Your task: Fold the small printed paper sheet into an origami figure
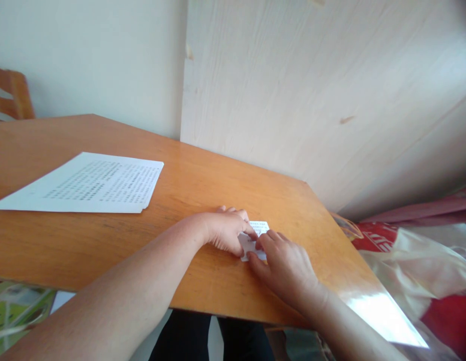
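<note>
A small folded piece of printed paper (261,225) lies on the wooden table (188,190) in front of me, with rows of dark characters on its far part. My left hand (229,231) is bent over its left side, thumb and index finger pressing on it. From the right, my right hand (287,265) grips the near part between curled fingers and thumb. Both hands are closed on the paper and close together. They hide much of it, so I cannot tell how many layers it has.
A stack of printed sheets (101,185) lies on the left of the table. A pale panel (255,90) stands along the far edge. Plastic bags (417,260) and red items are beyond the right edge. A wooden chair (20,95) is at far left.
</note>
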Tool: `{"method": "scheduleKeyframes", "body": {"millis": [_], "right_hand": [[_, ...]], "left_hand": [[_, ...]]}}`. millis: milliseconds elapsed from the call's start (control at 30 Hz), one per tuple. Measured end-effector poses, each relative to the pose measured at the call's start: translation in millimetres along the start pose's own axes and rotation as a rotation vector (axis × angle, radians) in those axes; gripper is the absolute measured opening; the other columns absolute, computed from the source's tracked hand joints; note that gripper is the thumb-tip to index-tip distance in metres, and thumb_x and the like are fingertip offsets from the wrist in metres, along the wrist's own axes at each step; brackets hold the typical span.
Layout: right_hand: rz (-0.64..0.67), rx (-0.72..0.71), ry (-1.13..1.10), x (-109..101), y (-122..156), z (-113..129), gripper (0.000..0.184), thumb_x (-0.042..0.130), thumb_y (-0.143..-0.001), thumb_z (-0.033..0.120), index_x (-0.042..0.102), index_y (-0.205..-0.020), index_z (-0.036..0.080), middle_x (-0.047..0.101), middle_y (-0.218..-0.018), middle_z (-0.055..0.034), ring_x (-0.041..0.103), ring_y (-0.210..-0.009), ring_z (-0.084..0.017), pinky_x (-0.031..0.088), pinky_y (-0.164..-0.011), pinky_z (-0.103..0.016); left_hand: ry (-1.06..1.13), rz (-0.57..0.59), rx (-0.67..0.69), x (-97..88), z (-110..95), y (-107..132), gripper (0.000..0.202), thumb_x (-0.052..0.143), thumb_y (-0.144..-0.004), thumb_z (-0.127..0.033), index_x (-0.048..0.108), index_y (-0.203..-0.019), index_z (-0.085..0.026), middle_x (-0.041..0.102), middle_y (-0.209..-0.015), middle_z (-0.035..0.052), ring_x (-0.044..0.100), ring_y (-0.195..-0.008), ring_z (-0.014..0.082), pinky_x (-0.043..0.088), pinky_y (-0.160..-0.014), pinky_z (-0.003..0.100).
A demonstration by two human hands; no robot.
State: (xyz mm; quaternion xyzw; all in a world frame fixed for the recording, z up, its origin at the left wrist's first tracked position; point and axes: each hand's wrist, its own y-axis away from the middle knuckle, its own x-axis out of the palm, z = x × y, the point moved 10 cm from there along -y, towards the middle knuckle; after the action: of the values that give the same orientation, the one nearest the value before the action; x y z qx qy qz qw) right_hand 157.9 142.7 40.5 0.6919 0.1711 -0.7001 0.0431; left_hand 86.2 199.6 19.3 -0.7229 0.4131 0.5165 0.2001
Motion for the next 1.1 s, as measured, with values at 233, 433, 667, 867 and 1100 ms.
{"method": "scheduleKeyframes", "body": {"millis": [233,433,667,867,1100], "right_hand": [[-0.004,-0.013,0.021,-1,1,4,0.021,0.055,-0.092,0.039,0.065,-0.093,0.019,0.068,-0.089,-0.006,0.062,-0.083,-0.023,0.037,-0.063,-0.032],[-0.012,0.008,0.041,-4,0,8,0.027,0.056,-0.091,0.044,0.065,-0.094,0.019,0.067,-0.088,-0.0068,0.063,-0.083,-0.025,0.039,-0.064,-0.034],[0.017,0.025,-0.025,0,4,4,0.037,0.063,-0.086,0.054,0.065,-0.1,0.019,0.068,-0.096,-0.008,0.064,-0.093,-0.028,0.043,-0.072,-0.036],[0.02,0.022,-0.206,2,6,-10,0.02,0.056,-0.093,0.037,0.066,-0.091,0.02,0.066,-0.092,-0.0059,0.062,-0.086,-0.022,0.043,-0.074,-0.032],[0.02,0.064,-0.255,7,2,-14,0.014,0.057,-0.091,0.03,0.066,-0.087,0.019,0.066,-0.091,-0.0056,0.061,-0.083,-0.02,0.04,-0.07,-0.031]], "left_hand": [[0.016,-0.005,0.012,-1.1,-1,0,0.047,0.064,-0.073,-0.043,0.068,-0.12,-0.05,0.057,-0.123,0.0007,0.051,-0.111,0.0298,0.035,-0.103,0.049],[-0.003,-0.011,-0.005,-1.4,1,0,0.053,0.058,-0.074,-0.03,0.066,-0.124,-0.048,0.057,-0.126,0.001,0.051,-0.116,0.0305,0.034,-0.105,0.051],[0.01,-0.042,-0.027,0.8,5,-3,0.048,0.057,-0.078,-0.03,0.068,-0.121,-0.049,0.058,-0.124,0.0003,0.051,-0.116,0.0291,0.034,-0.106,0.049],[0.028,-0.073,-0.017,0.2,4,-3,0.038,0.052,-0.086,-0.035,0.07,-0.117,-0.048,0.06,-0.118,0.0016,0.053,-0.111,0.0277,0.036,-0.101,0.047],[0.029,-0.061,-0.017,-2.7,0,1,0.044,0.067,-0.075,-0.047,0.069,-0.119,-0.045,0.059,-0.115,0.0023,0.052,-0.109,0.0294,0.037,-0.098,0.045]]}}
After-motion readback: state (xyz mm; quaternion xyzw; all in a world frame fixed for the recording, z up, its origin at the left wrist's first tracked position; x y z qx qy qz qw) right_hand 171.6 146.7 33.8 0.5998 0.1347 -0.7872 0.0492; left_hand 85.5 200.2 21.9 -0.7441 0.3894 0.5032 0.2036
